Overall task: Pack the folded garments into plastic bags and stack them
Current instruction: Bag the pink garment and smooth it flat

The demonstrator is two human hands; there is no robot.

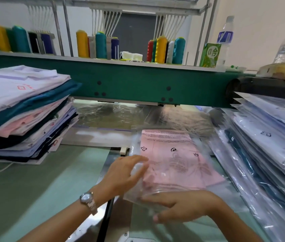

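Table, printed bag, pink garment

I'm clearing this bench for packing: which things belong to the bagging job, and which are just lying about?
Job: pink garment, plastic bag, folded garment stack, bagged stack, left hand, right hand.
Lying about: thread cones, water bottles, green carton.

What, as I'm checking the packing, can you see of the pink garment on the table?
The pink garment is soft-looking cloth folded flat, with a faint pattern near its middle. It lies inside a clear plastic bag printed with black text and symbols, on the pale green table. The left hand touches the bag's left edge. The right hand presses flat on its near end.
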